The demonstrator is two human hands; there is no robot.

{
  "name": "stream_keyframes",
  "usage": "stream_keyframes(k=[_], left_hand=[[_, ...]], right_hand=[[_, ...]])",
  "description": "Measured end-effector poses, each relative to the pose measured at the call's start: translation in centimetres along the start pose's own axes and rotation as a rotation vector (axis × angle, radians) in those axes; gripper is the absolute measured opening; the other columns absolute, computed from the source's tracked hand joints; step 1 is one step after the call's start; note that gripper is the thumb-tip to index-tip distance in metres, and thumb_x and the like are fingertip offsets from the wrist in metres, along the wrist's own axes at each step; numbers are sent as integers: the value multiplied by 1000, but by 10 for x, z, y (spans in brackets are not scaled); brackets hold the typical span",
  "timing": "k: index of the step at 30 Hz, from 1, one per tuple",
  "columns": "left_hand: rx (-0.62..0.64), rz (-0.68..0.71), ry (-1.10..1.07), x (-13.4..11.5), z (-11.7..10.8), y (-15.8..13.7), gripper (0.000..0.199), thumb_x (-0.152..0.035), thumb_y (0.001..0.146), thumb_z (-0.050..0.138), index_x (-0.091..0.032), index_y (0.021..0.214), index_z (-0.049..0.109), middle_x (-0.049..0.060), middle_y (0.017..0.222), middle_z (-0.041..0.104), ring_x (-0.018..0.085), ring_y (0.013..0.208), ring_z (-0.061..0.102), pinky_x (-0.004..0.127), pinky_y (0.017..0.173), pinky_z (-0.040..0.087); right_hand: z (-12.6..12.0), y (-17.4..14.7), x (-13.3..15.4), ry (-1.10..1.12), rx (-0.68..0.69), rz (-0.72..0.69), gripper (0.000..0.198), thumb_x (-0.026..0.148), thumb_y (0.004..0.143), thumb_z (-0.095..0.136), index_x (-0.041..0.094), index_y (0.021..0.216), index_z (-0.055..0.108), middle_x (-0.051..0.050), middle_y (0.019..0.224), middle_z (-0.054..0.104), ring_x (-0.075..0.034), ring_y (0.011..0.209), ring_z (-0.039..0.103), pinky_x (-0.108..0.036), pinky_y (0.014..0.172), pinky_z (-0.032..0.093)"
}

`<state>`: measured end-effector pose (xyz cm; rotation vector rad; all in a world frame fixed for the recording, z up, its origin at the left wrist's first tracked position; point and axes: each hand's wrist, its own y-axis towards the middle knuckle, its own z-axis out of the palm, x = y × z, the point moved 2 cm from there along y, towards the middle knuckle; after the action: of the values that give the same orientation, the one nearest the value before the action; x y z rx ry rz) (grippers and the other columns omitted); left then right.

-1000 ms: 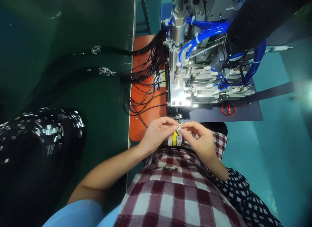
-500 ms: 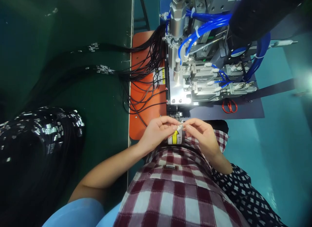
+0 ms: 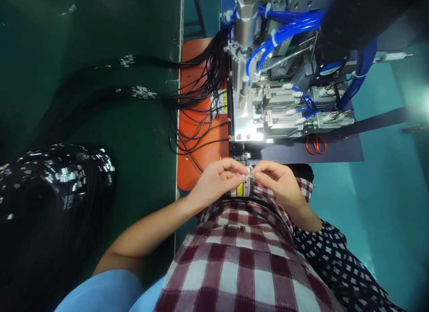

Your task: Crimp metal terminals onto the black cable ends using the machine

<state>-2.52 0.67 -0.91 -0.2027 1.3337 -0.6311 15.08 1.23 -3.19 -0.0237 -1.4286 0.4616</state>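
Note:
In front of my apron, my left hand (image 3: 219, 180) is closed in a pinch, thumb against fingertips. My right hand (image 3: 279, 183) faces it, also pinching, its fingertips a small gap away. Fine pale wire ends (image 3: 250, 175) bridge that gap and appear gripped from both sides; their exact number is too small to tell. A black cable (image 3: 193, 162) runs across the orange board (image 3: 187, 178) toward my left hand, but its far end is hidden there. Just under the fingers lies a white label with a yellow arrow (image 3: 240, 189).
A metal machine (image 3: 248, 124) with blue air tubes (image 3: 295, 26) stands beyond my hands. Black cables (image 3: 201, 90) with shiny ends trail onto the green surface at left, near a large coil of cables (image 3: 60, 178). Red-handled scissors (image 3: 315, 145) rest on the dark mat (image 3: 348, 151).
My left fingertips have shifted slightly and the wire ends between the hands sit a little lower. Both hands stay almost in place; the view has moved slightly.

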Motion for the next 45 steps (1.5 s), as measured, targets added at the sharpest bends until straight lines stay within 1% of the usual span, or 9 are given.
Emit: stream_keyframes(k=[9,19,24,28,31,36,40,43,45], left_hand=[[54,34,-64,4,-3,1,22,-29,78,75,-13,87,63,-5,59,53,4,50,45,16,48,34],[127,39,-93,8,-5,3,22,-28,80,74,-13,92,62,-5,61,53,4,49,47,16,48,36],[185,78,-172,6,-5,5,25,-27,80,75,-13,96,62,-3,73,57,2,50,49,15,48,38],[225,83,-179,5,-5,6,28,-27,78,76,-13,98,61,-2,75,59,2,49,49,15,47,38],[220,62,-130,5,-7,5,29,-26,77,77,-14,97,60,-3,70,58,3,49,48,15,46,36],[178,-30,13,3,-6,1,21,-27,77,75,-13,86,63,-6,54,52,4,46,45,15,45,32],[123,-52,80,2,-3,0,17,-26,74,74,-12,77,64,-5,53,53,5,45,44,17,44,31],[42,-31,60,4,-2,0,17,-27,74,74,-13,75,63,-6,51,51,4,44,42,16,45,30],[-8,-10,33,7,-2,1,19,-28,74,74,-13,74,63,-6,50,49,4,44,41,16,44,30]], right_hand=[[4,-1,-7,118,65,25,14,34,77,74,20,76,71,1,68,62,-9,51,48,-24,50,44],[5,-2,-8,115,34,-54,5,27,79,74,22,79,72,1,77,63,-8,50,52,-24,49,45],[11,-2,-17,171,17,-115,3,24,81,73,22,80,72,1,80,62,-5,48,48,-22,46,42],[13,-2,-17,159,57,-120,5,23,86,68,23,82,71,2,82,60,-5,48,45,-22,46,39],[9,-1,-10,41,113,-161,7,23,89,65,23,84,69,1,82,60,-8,55,50,-24,51,42],[-4,8,21,-370,254,-484,9,18,91,61,22,90,69,-4,89,60,-15,82,58,-29,71,48],[-8,12,37,-662,361,-608,15,16,94,55,22,93,68,-5,92,59,-15,83,57,-29,72,47],[-5,11,36,-721,301,-605,13,16,93,55,21,92,66,-5,93,60,-16,82,58,-29,70,47],[-5,9,32,-661,188,-551,11,16,92,56,21,93,65,-5,93,61,-16,82,58,-29,69,47]])
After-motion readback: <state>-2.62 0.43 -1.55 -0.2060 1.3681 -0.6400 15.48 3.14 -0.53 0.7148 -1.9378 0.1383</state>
